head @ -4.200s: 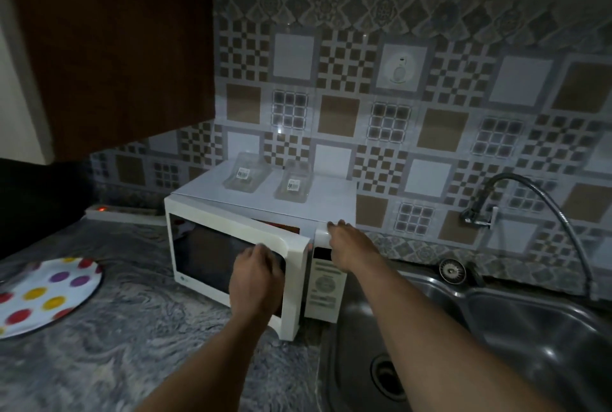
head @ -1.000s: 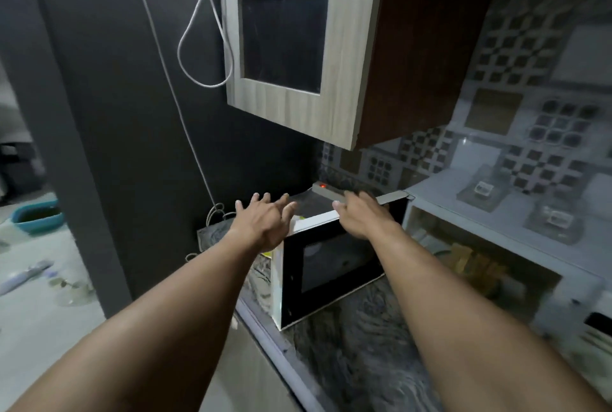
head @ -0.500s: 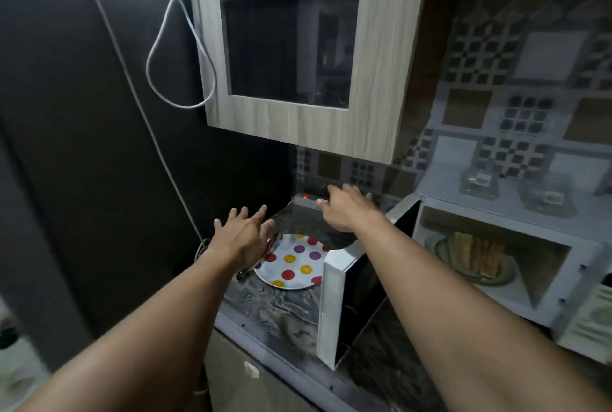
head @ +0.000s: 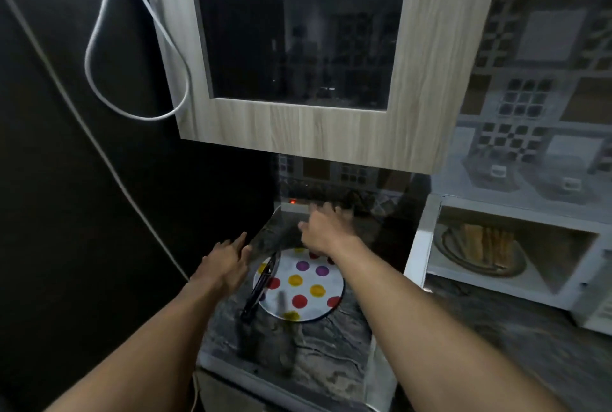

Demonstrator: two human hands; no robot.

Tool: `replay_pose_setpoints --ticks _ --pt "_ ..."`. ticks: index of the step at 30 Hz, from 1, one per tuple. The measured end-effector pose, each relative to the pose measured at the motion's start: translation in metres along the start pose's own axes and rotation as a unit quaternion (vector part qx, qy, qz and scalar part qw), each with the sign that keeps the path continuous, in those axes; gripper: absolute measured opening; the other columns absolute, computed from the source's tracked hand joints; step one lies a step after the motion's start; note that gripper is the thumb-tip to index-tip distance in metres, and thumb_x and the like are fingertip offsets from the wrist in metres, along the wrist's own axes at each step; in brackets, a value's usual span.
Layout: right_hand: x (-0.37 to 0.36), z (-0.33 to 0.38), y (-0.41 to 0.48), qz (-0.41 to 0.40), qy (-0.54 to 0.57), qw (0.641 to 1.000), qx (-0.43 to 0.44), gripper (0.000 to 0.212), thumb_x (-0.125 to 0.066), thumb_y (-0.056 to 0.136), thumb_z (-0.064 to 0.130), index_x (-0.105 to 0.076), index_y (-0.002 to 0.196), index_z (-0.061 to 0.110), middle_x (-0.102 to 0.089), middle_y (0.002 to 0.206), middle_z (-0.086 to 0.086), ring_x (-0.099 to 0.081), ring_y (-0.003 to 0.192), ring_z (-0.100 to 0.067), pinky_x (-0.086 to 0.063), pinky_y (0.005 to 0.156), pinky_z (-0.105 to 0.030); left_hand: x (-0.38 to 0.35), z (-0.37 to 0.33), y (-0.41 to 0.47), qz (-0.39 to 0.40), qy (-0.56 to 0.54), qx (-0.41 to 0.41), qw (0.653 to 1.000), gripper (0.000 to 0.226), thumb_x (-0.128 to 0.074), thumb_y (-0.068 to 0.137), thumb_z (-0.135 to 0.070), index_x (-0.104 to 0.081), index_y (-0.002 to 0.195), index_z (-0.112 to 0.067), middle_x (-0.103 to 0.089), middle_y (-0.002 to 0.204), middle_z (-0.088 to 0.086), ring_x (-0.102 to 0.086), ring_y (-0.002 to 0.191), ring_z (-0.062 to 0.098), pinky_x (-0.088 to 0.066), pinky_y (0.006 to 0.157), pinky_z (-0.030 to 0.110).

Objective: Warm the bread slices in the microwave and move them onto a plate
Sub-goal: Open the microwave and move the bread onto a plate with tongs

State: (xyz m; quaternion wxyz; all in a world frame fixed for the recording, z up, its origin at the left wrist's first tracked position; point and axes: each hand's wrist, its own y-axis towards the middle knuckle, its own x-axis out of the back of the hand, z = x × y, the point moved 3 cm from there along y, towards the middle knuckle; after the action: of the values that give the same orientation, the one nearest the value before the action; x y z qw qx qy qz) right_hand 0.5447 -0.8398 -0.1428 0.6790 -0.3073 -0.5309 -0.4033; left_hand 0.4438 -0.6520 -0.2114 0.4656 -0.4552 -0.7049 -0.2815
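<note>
The white microwave (head: 510, 282) stands at the right with its door swung open to the left. Inside it, several toasted bread slices (head: 486, 246) lie on the glass turntable (head: 463, 266). A white plate with coloured dots (head: 304, 285) sits on the marbled counter left of the microwave. Black tongs (head: 261, 285) rest across the plate's left rim. My left hand (head: 228, 262) hovers just left of the plate, fingers straight, holding nothing. My right hand (head: 324, 229) reaches over the plate's far edge, fingers spread, also holding nothing.
A wood wall cabinet with a dark glass door (head: 298, 47) hangs low over the plate. A white cable (head: 132, 80) loops down its left side. A power strip with a red light (head: 293, 202) lies at the back. Two clear boxes (head: 490, 173) sit on the microwave.
The microwave door went from nearly closed to wide open, and both hands have left it. They now hover by the plate, the right one farther back.
</note>
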Motion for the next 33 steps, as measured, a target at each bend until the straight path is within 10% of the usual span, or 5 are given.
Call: replay_pose_setpoints --ticks 10,27,33 --pt "-0.082 -0.005 0.019 -0.004 0.047 0.989 -0.138 0.07 -0.051 0.097 0.035 -0.02 0.156 0.011 -0.025 0.156 -0.02 -0.014 0.148 -0.039 -0.016 0.119 -0.057 -0.05 0.027 0.07 0.051 -0.064 -0.077 0.994 0.046 -0.034 0.105 -0.032 -0.042 0.146 -0.014 -0.049 0.145 0.018 -0.045 0.134 0.035 -0.037 0.105 0.033" --pt "-0.215 -0.064 0.049 -0.004 0.128 0.934 -0.333 0.06 -0.057 0.092 0.025 -0.037 0.147 0.013 -0.039 0.146 -0.022 -0.042 0.133 -0.039 -0.041 0.108 -0.041 -0.138 0.092 0.173 0.095 -0.079 -0.031 0.992 0.037 -0.056 0.091 -0.027 -0.064 0.125 -0.017 -0.066 0.123 0.018 -0.059 0.117 0.038 -0.05 0.096 0.04" --pt "-0.229 -0.082 0.055 0.013 0.158 0.918 -0.362 0.056 -0.059 0.087 0.02 -0.044 0.141 0.014 -0.049 0.136 -0.022 -0.048 0.126 -0.039 -0.046 0.102 -0.039 -0.165 0.103 0.2 0.137 -0.226 0.014 0.964 0.024 -0.066 0.079 0.004 -0.066 0.069 -0.018 -0.073 0.091 0.021 -0.069 0.092 0.036 -0.057 0.082 0.05"
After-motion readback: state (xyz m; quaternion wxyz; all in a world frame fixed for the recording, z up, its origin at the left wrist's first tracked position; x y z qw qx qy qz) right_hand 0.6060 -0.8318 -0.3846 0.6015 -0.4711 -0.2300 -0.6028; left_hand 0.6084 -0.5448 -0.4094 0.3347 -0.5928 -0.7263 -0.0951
